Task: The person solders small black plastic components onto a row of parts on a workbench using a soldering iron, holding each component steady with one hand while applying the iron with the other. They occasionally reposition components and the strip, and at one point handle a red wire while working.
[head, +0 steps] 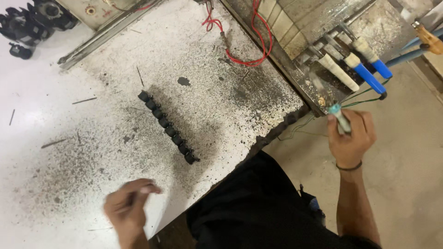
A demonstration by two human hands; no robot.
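A row of several small black parts lies diagonally on the stained white worktable. My left hand hovers over the table's near edge, below the row and apart from it, with its fingers curled in; I cannot see anything in it. Off the table's right side, my right hand grips a slim tool with a teal handle, its tip pointing up toward a rack of tools.
Handled tools, white and blue, lean in a dirty metal rack at the upper right. Red wires trail over the table's far edge. A pile of black parts sits at the top left. Thin metal pins are scattered on the table.
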